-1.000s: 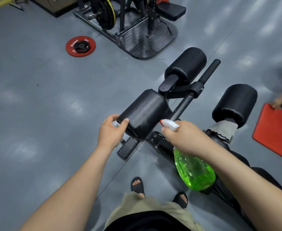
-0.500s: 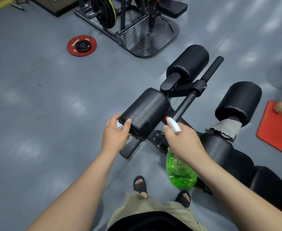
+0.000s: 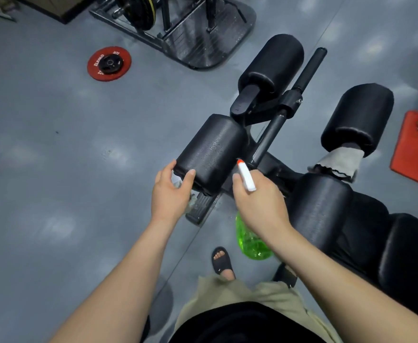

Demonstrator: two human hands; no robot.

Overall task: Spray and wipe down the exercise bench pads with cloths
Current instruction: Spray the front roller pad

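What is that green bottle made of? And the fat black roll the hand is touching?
The green bottle looks like see-through plastic: light shines through it. The black roll seems to be padding under a grainy vinyl or leather-like skin, matte, with tiny drops on it.

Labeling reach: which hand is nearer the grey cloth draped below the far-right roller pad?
Right. The right hand, holding the green spray bottle, is left of the grey cloth; the left hand is farther left, gripping the near roller pad.
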